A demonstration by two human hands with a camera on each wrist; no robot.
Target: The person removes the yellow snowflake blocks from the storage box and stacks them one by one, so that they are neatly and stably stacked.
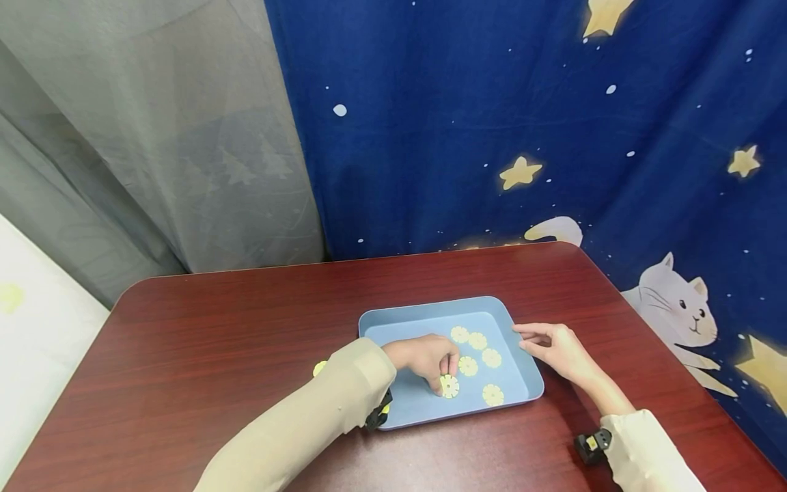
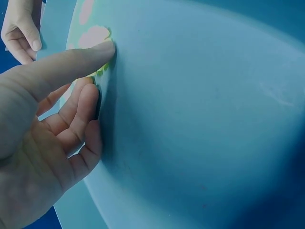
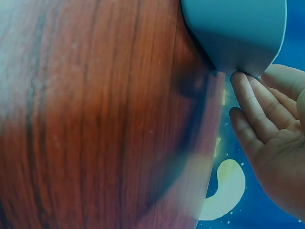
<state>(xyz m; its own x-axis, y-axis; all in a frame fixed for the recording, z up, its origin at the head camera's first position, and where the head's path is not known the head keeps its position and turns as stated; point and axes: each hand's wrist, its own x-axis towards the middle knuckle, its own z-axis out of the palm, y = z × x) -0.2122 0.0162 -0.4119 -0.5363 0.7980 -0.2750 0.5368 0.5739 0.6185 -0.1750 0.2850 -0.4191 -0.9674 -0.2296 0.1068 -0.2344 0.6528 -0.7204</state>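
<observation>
Noted at the left a white surface (image 1: 43, 355), then a grey curtain (image 1: 154, 137) hung beyond the far edge of the dark red table (image 1: 246, 328). Recorded next a separate yellow disc (image 1: 319, 367) left of the blue tray (image 1: 406, 312), partly hidden by the left sleeve (image 1: 307, 417). Found the tray right of centre on the table. Observed the left hand (image 1: 427, 357) inside, thumb and fingers narrowed, pinching a notched yellow disc (image 1: 451, 387) toward the near side. Counted five further discs (image 1: 468, 366) flat on the tray floor: four grouped toward the far right, one by the near right corner. Found the right hand (image 1: 562, 352) outside the tray's right rim, fingers mostly straight, tips touching the wall. Logged behind, reaching furthest right, a blue curtain (image 1: 430, 137) printed with stars (image 1: 520, 173) and a white cat (image 1: 676, 301).
</observation>
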